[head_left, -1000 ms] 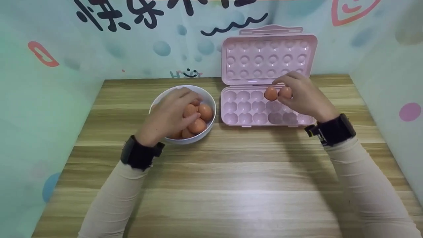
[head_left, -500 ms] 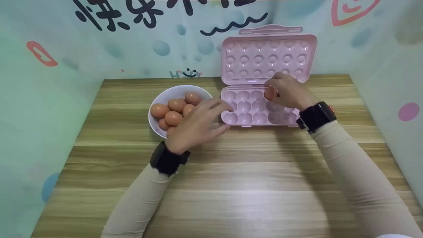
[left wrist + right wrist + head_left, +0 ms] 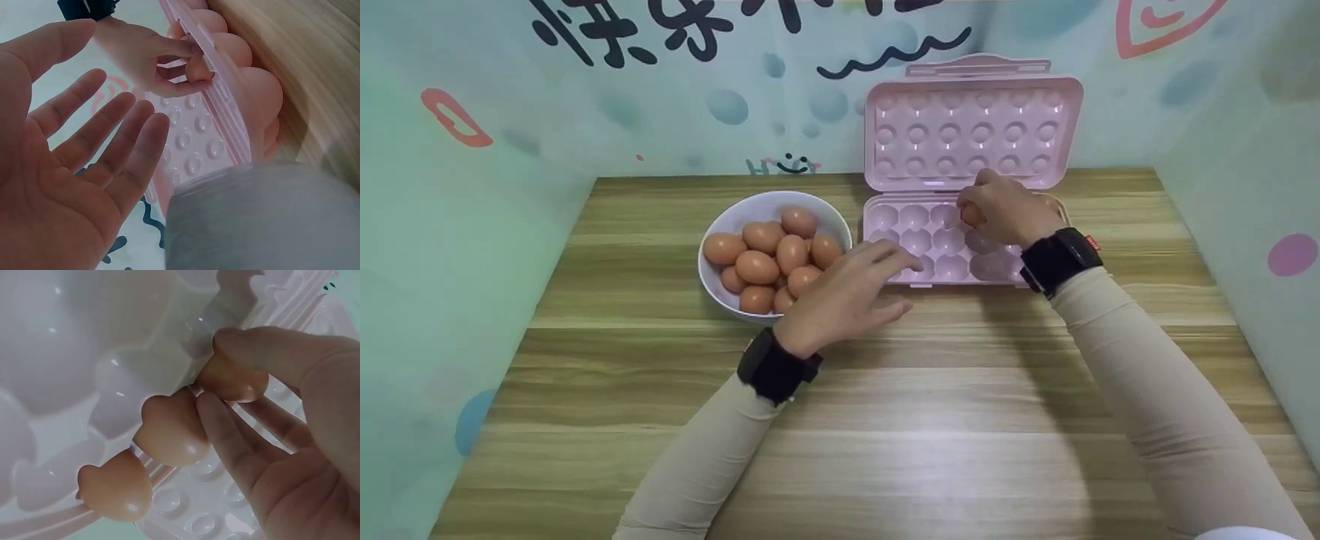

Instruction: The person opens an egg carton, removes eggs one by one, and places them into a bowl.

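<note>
My right hand pinches a brown egg between thumb and fingers, at a back-row well of the pink egg carton. Two more eggs stand in the wells beside it, a nearer egg and a farther egg. My left hand holds nothing; its fingers spread loosely over the carton's front left corner, and the left wrist view shows its bare palm. Just left of it a white bowl holds several brown eggs. The right hand hides part of the back row in the head view.
The carton's lid stands raised against the patterned backdrop. A wooden table lies under everything, with side walls at left and right. A white rounded edge shows at the bottom right.
My left hand has left the eggs in the bowl and moved right, to the carton's front left corner. The right hand has shifted left along the back row, onto the leftmost egg there.
</note>
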A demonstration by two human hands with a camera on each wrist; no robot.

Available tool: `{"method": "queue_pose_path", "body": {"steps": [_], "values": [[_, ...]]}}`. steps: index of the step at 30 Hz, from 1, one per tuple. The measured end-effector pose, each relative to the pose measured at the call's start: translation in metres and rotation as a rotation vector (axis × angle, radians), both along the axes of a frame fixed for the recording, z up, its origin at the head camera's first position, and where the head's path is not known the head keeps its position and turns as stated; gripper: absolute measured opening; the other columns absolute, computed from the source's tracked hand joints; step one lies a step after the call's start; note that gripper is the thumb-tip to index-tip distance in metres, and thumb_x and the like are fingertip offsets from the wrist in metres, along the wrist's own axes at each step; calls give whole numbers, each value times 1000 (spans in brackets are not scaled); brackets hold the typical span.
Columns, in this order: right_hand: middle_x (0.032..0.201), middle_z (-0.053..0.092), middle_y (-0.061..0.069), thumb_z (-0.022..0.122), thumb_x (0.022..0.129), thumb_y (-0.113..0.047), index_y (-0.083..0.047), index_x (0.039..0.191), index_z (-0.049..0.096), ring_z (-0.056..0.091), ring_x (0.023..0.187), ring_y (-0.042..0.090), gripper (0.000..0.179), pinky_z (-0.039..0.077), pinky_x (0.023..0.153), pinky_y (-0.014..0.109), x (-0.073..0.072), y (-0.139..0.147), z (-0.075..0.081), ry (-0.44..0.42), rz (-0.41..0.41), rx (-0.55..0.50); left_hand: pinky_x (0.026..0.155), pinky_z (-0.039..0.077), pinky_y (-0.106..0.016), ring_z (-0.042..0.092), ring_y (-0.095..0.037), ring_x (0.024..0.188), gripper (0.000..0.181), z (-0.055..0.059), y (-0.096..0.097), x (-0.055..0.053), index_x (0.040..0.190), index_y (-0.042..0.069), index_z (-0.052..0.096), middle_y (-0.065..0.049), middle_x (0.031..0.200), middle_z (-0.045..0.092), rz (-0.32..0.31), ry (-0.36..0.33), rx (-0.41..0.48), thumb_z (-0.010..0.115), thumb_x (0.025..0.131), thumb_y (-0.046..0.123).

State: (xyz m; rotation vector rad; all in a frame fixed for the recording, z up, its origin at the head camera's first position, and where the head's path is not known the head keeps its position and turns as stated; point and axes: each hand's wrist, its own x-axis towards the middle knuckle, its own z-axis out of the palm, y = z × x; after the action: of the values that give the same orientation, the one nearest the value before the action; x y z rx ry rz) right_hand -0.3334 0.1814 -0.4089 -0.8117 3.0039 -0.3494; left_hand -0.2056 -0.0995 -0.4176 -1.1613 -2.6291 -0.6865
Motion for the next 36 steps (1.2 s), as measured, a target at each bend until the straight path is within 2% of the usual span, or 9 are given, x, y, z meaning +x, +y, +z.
{"method": "queue_pose_path", "body": {"steps": [4, 9, 15, 20, 23, 27, 31, 36], "values": [[102, 52, 13, 71, 88, 7, -7, 110, 78, 60, 89, 32, 27, 53, 74, 46, -1, -1, 0, 1, -24, -1, 108, 47, -34, 60, -21, 121, 42, -4, 1, -1, 137, 16, 65, -4, 134, 63, 8, -13, -8, 76, 98, 26], [103, 58, 14, 71, 85, 8, -5, 109, 76, 62, 91, 32, 28, 54, 76, 49, -4, -2, -1, 7, -21, -6, 109, 47, -34, 60, -21, 122, 42, -5, 0, -1, 138, 16, 65, -3, 136, 63, 17, -34, -17, 76, 99, 27], [96, 65, 18, 70, 83, 15, 3, 103, 75, 63, 87, 33, 24, 56, 79, 46, -7, 0, -6, 86, 61, -52, 109, 47, -37, 60, -23, 123, 43, -6, -1, -1, 137, 15, 65, -5, 134, 63, 17, -15, -7, 78, 97, 25], [96, 62, 17, 75, 83, 11, 2, 104, 73, 62, 86, 34, 23, 56, 74, 46, -1, 2, -5, 148, 28, -89, 108, 48, -35, 59, -20, 121, 41, -4, -2, -2, 136, 16, 66, -4, 131, 64, 28, -19, 12, 77, 98, 25], [98, 61, 17, 78, 83, 7, 0, 106, 71, 61, 90, 34, 25, 56, 74, 47, 8, 3, 0, 181, -10, -154, 106, 49, -34, 60, -20, 119, 39, -2, -1, -3, 135, 15, 67, -4, 130, 65, 40, -22, 34, 77, 98, 24], [100, 62, 17, 81, 82, 1, -1, 108, 70, 58, 93, 32, 28, 53, 77, 44, 26, 1, 8, 217, -26, -296, 107, 49, -34, 61, -20, 122, 39, 0, -1, -4, 136, 14, 66, -4, 132, 66, 51, -14, 64, 75, 99, 23], [100, 68, 11, 88, 83, -8, -1, 110, 71, 67, 90, 24, 33, 57, 78, 31, 50, -4, 16, 231, -7, -411, 107, 49, -33, 61, -21, 123, 37, 1, 0, -5, 136, 12, 66, -5, 131, 67, 56, 16, 97, 73, 100, 22], [105, 74, 8, 90, 83, -9, -2, 111, 71, 76, 87, 20, 35, 60, 76, 18, 82, -12, 21, 179, 29, -553, 104, 51, -32, 61, -20, 122, 39, 1, 0, -5, 138, 12, 65, -5, 131, 66, 61, 36, 139, 72, 100, 21]]}}
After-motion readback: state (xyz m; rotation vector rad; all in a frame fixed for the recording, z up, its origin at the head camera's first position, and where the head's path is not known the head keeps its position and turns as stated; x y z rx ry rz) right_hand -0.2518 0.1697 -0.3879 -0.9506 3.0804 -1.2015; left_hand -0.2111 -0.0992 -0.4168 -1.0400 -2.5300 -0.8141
